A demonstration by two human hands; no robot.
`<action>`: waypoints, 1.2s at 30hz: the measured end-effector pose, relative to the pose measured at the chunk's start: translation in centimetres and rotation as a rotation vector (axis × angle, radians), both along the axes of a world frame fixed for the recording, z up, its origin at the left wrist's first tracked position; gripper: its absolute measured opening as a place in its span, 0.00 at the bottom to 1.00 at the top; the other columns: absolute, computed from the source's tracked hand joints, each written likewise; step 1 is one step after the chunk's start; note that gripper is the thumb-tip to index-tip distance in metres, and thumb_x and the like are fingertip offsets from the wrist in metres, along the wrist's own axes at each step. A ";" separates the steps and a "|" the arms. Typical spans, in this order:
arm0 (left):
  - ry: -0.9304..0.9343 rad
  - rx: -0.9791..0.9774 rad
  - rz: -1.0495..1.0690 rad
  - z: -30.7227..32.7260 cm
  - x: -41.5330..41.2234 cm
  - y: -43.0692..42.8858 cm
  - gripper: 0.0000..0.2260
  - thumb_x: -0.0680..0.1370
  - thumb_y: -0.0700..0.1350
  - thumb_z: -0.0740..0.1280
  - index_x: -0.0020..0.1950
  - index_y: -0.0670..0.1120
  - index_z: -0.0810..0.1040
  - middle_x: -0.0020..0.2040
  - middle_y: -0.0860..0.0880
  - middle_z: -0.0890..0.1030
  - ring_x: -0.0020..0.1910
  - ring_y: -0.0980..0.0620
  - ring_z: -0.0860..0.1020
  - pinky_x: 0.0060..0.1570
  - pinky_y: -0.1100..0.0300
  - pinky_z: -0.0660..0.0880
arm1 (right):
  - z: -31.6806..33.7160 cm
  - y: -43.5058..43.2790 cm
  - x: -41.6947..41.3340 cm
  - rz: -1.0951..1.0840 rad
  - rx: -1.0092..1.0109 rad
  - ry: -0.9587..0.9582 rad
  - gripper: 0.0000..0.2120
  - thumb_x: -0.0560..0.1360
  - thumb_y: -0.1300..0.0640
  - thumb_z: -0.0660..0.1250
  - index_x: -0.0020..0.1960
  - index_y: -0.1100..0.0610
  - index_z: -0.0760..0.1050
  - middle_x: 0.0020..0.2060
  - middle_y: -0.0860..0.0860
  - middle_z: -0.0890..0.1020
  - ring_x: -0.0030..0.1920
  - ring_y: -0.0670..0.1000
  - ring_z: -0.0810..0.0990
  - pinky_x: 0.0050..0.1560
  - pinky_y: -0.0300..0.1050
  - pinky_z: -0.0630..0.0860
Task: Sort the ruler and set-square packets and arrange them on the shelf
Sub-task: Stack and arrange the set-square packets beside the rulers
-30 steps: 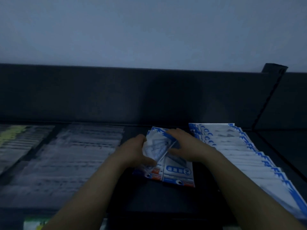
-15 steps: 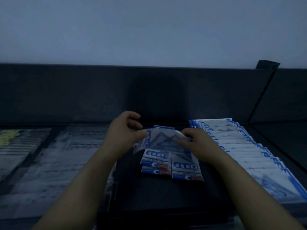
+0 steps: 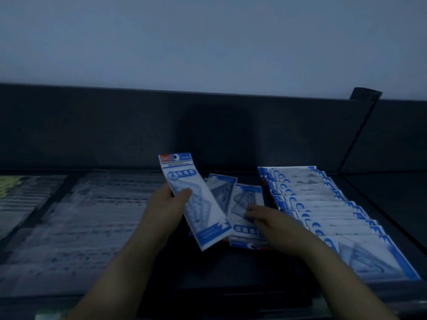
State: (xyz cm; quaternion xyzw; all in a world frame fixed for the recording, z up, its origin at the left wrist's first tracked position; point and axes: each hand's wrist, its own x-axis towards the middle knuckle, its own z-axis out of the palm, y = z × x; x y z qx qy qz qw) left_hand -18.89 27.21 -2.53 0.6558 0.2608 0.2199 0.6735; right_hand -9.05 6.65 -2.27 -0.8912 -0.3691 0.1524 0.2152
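Left hand (image 3: 166, 207) grips packet (image 3: 195, 204) — right hand (image 3: 275, 224) on pile (image 3: 246, 204).

- Blue-and-white set-square packet (image 3: 196, 204): lifted clear of the shelf (image 3: 231, 269), tilted, header card uppermost, gripped by left hand (image 3: 167, 210).
- Several loose packets (image 3: 245, 199): overlapping mid-shelf, headers toward the viewer, pressed under right hand (image 3: 271, 224).
- Long packet row (image 3: 323, 209): shingled flat along the dark shelf's right side.

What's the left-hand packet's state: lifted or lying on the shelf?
Lifted. The left hand grips the packet, which tilts with its header end raised above the loose packets.
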 end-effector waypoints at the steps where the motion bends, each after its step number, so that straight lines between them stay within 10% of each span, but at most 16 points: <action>1: 0.007 0.024 0.007 -0.1 -0.6 0.1 0.09 0.79 0.38 0.64 0.47 0.52 0.79 0.46 0.52 0.84 0.46 0.50 0.82 0.51 0.50 0.78 | -0.2 -0.3 -0.4 0.011 -0.028 -0.004 0.16 0.82 0.60 0.52 0.65 0.54 0.73 0.66 0.47 0.71 0.68 0.49 0.68 0.62 0.35 0.62; 7: 0.033 0.039 0.086 -0.5 -3.3 1.3 0.08 0.79 0.39 0.64 0.47 0.51 0.79 0.43 0.52 0.83 0.42 0.51 0.82 0.42 0.56 0.77 | -0.2 -0.9 -2.5 0.146 -0.105 -0.014 0.19 0.83 0.58 0.50 0.72 0.50 0.66 0.74 0.45 0.59 0.74 0.45 0.56 0.70 0.36 0.55; 10: 0.060 0.015 0.112 0.0 -4.3 2.0 0.08 0.78 0.40 0.64 0.45 0.51 0.79 0.44 0.49 0.84 0.43 0.47 0.82 0.47 0.52 0.77 | 0.4 -0.4 -1.6 0.118 -0.052 0.005 0.19 0.81 0.57 0.57 0.71 0.50 0.67 0.71 0.46 0.65 0.71 0.46 0.62 0.68 0.36 0.60; 14: 0.071 -0.002 0.143 0.3 -5.4 2.5 0.07 0.78 0.40 0.64 0.44 0.49 0.79 0.44 0.47 0.84 0.44 0.44 0.82 0.54 0.44 0.77 | 0.6 0.8 0.1 0.089 -0.201 -0.029 0.31 0.77 0.45 0.63 0.76 0.44 0.55 0.77 0.46 0.48 0.77 0.49 0.46 0.75 0.46 0.51; 19: 0.057 0.004 0.151 0.4 -6.6 2.7 0.07 0.78 0.39 0.63 0.44 0.48 0.78 0.45 0.46 0.84 0.44 0.44 0.82 0.53 0.44 0.77 | 0.0 1.0 -1.0 0.079 -0.277 -0.161 0.29 0.73 0.36 0.63 0.72 0.37 0.60 0.70 0.49 0.62 0.70 0.52 0.60 0.70 0.51 0.62; 25: 0.020 -0.008 0.179 0.9 -7.0 3.1 0.09 0.78 0.37 0.62 0.43 0.48 0.77 0.41 0.48 0.83 0.40 0.47 0.81 0.48 0.49 0.77 | 0.6 1.2 -0.4 0.172 -0.204 0.035 0.38 0.69 0.44 0.73 0.74 0.40 0.57 0.75 0.40 0.53 0.74 0.46 0.54 0.70 0.43 0.58; 36: -0.042 -0.049 0.239 0.8 -7.3 4.0 0.09 0.79 0.38 0.61 0.43 0.49 0.77 0.34 0.53 0.83 0.30 0.56 0.81 0.34 0.58 0.74 | 0.7 0.7 -0.6 0.159 -0.069 0.063 0.15 0.65 0.50 0.76 0.45 0.47 0.71 0.40 0.43 0.75 0.41 0.45 0.72 0.42 0.43 0.70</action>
